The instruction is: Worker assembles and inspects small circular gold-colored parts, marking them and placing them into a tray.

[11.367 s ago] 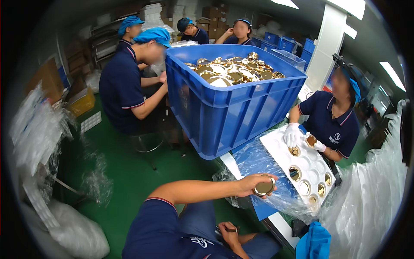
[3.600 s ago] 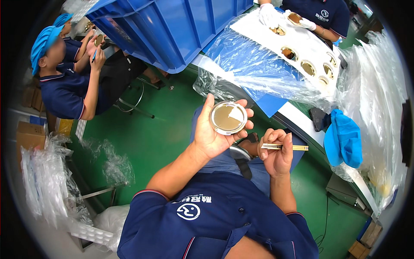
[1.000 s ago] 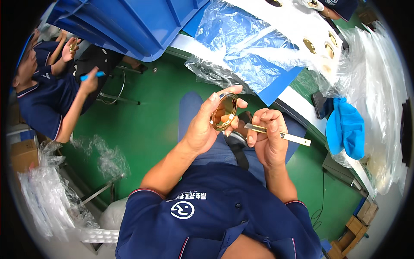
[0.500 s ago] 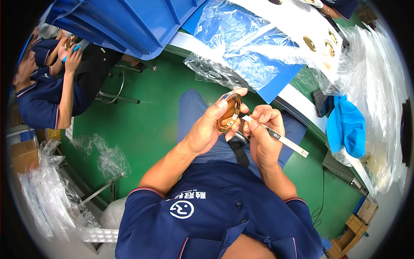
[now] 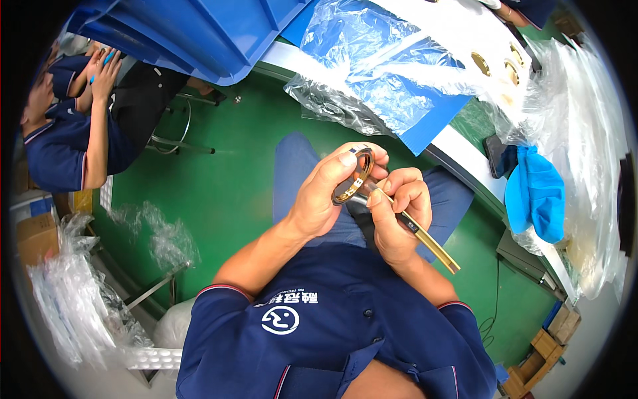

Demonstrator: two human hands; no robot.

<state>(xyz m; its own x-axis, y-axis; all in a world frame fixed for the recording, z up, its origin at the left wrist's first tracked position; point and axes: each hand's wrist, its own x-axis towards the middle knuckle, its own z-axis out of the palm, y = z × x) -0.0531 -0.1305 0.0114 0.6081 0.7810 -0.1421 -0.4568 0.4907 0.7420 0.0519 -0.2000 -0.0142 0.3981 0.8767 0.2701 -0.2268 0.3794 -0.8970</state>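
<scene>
Swung steeper since half a second ago: one slim gold-toned cutter [image 5: 430,243], pinched in the right hand [image 5: 402,223], long axis pointing up-left at one gold round piece [image 5: 359,184], tilted, gripped just left by the left hand [image 5: 318,196], tip contact unclear.

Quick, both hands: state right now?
Left hand: closed, holding a round gold-rimmed piece, tilted.
Right hand: closed, holding a slim gold-coloured cutter.

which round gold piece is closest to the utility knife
The round gold piece in the left hand; other visible pieces lie on the white tray.
</scene>
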